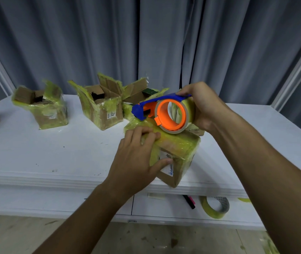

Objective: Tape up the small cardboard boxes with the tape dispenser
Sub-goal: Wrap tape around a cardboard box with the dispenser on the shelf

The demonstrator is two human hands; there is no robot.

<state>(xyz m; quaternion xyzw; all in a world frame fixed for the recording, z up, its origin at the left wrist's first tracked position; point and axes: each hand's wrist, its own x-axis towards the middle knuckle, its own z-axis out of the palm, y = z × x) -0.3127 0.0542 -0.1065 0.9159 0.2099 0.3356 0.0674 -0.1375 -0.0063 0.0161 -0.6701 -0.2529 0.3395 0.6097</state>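
Two hands at the near table [36, 156] edge. Left hand [137, 160] presses the closed small cardboard box [179, 145], fingers laid over its top, thumb against the side label. Right hand [202, 109] grips the blue-and-orange tape dispenser [164, 112], roll touching the box top. Farther back: two open, tape-wrapped boxes [100, 109], well apart, before grey curtains [91, 37].

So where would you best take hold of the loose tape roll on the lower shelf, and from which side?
Pinch the tape roll through its open centre, one finger inside and the thumb on the outer band, probably coming from the front. It lies tilted on the lower shelf beside a pen, and the tabletop overhangs it, blocking a straight-down approach.
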